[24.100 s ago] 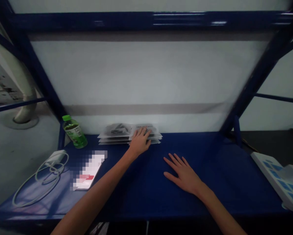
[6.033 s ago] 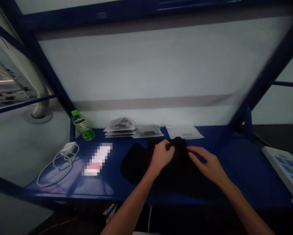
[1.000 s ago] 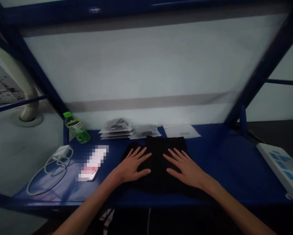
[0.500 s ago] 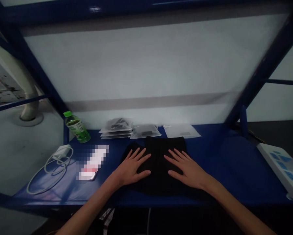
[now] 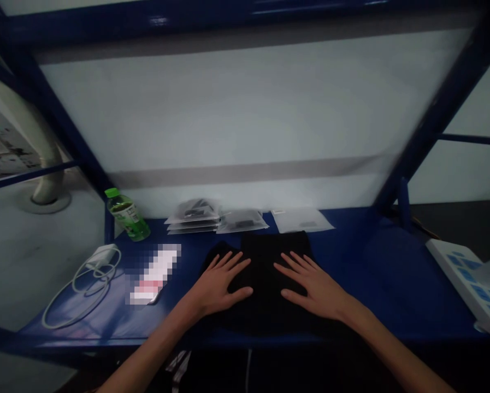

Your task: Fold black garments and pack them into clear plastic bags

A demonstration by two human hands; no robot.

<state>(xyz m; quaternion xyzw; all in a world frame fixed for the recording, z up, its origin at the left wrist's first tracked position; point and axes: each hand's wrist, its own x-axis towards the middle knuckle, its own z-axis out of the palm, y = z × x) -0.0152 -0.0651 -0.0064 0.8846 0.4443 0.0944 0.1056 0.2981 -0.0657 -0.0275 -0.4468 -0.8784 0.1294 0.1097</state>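
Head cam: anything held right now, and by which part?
Nothing is held. The left hand and right hand lie flat and open on the black cloth, pressing on it without gripping.

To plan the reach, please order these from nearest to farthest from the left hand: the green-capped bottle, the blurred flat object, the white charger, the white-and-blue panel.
1. blurred flat object, just beyond the left hand on its left side
2 and 3. white charger and green-capped bottle, farther left: too close to call
4. white-and-blue panel, far right
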